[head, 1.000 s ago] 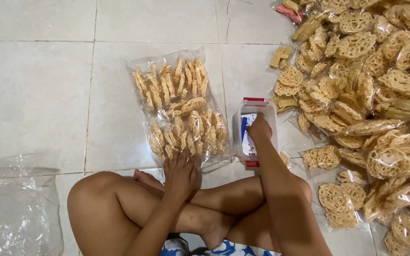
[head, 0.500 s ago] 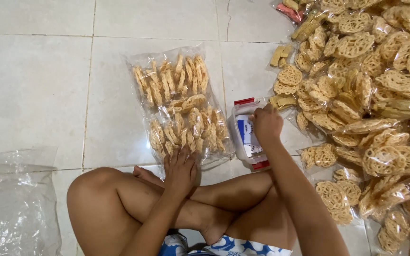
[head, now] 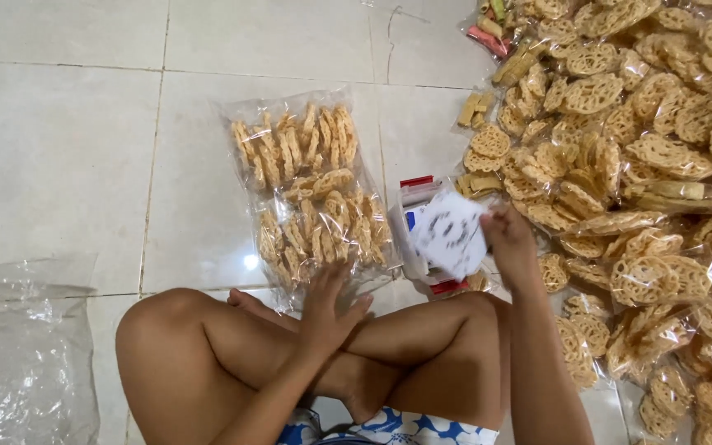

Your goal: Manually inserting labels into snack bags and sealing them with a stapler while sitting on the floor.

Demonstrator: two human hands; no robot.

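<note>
— Looking down from the head camera, what does the left hand [head: 329, 306] do?

— It lies flat on the near edge of a clear bag of lattice crackers [head: 311, 194], with the fingers spread wide and pressing the plastic to the tiled floor [head: 59, 156]. It grips nothing; the palm only rests there, just above the crossed legs [head: 290, 354].

— And the right hand [head: 511, 244]?

— It is raised a little over the floor, and the fingers are closed in a pinch on a small white paper label [head: 448, 232] with dark print (the print is blurred, so I cannot tell what it shows). The label is tilted and faces up toward the camera.

— Where is the label compared with other things?

— It hangs directly above a small clear container with red ends [head: 419, 247], which lies on the floor between the cracker bag and the big pile. The label covers a large part of that container, and I cannot tell whether the two are touching.

— What is the big pile?

— A heap of packed crackers [head: 644, 165] in clear bags, which fills the right side of the view up to the top corner. Some stick-shaped snacks lie at its left border, near the container.

— Anything on the other side?

— Yes, a stack of empty clear plastic bags [head: 22, 354] at the lower left, well apart from both hands.
</note>
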